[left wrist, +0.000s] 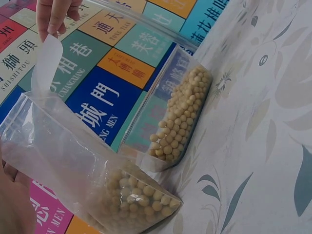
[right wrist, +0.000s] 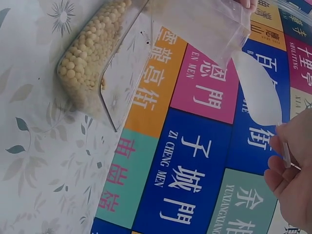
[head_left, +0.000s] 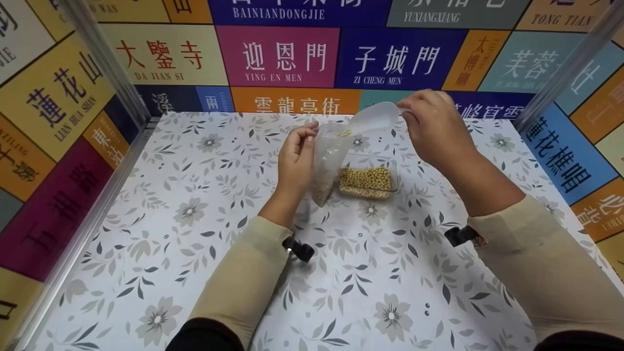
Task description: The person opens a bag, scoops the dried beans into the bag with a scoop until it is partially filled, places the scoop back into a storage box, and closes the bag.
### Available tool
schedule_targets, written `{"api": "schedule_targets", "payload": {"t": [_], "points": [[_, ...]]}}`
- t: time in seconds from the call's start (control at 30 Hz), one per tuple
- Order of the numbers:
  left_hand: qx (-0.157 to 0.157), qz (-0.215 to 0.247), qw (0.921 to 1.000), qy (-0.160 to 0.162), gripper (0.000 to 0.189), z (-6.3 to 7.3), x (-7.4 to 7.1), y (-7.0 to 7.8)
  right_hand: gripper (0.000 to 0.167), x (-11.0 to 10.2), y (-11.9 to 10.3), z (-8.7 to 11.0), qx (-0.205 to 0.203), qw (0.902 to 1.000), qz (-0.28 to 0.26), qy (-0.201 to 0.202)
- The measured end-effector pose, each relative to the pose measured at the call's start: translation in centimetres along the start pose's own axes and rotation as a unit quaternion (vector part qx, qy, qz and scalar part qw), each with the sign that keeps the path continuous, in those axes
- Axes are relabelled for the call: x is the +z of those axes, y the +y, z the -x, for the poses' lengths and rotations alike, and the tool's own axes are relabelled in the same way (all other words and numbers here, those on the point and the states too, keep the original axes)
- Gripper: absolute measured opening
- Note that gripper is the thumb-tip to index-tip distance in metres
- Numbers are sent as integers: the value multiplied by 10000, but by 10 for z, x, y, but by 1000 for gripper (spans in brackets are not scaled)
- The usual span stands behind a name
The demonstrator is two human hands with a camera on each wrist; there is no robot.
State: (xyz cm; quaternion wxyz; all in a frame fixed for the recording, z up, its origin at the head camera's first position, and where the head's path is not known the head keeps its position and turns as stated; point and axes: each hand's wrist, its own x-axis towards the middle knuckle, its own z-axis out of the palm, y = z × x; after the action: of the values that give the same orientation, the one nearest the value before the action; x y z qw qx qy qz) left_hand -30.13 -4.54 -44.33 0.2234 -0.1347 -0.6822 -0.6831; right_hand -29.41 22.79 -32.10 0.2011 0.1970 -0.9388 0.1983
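My left hand (head_left: 296,158) grips the upper side of a clear plastic zip bag (head_left: 331,151), which hangs with its pointed corner down. Soybeans fill that lower corner, as the left wrist view shows. In my right hand (head_left: 436,129) is the handle of a white plastic scoop (head_left: 375,118), tilted down with its tip at the bag's mouth. A few yellow beans (head_left: 345,132) show by the scoop's tip. Just right of the bag stands a clear rectangular container (head_left: 396,178), partly filled with soybeans (head_left: 373,176).
Under everything lies a white tabletop (head_left: 253,185) with a grey flower and leaf pattern. Colourful panels (head_left: 280,56) with printed characters rise behind the table and at both sides. Dark wrist straps (head_left: 300,249) sit over both beige sleeves.
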Motion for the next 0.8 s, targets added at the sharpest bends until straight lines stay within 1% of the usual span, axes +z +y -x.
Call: {"api": "schedule_targets", "payload": {"t": [0.1, 0.2, 0.3, 0.47, 0.57, 0.67, 0.8], "points": [[-20, -4, 10000, 1, 16, 0, -1, 0, 27, 1, 1, -1, -20, 10000, -20, 8], [-20, 1, 10000, 2, 16, 0, -1, 0, 29, 0, 3, 0, 124, 9999, -35, -86], [-14, 8, 10000, 8, 16, 0, -1, 0, 31, 0, 10, 3, 345, 9992, -90, -183], [-76, 53, 10000, -8, 19, 0, 0, 1, 35, 2, 32, 9, 836, 9953, -309, -371], [-109, 57, 9999, -14, 19, 0, 0, 0, 38, 7, 44, 14, 1127, 9914, -350, -564], [-109, 65, 9999, -13, 18, 0, 0, 0, 38, 13, 55, 20, 1265, 9880, -320, -825], [-95, 40, 9999, -4, 18, 0, 0, 0, 35, 24, 68, 26, 1135, 9854, -178, -1256]]}}
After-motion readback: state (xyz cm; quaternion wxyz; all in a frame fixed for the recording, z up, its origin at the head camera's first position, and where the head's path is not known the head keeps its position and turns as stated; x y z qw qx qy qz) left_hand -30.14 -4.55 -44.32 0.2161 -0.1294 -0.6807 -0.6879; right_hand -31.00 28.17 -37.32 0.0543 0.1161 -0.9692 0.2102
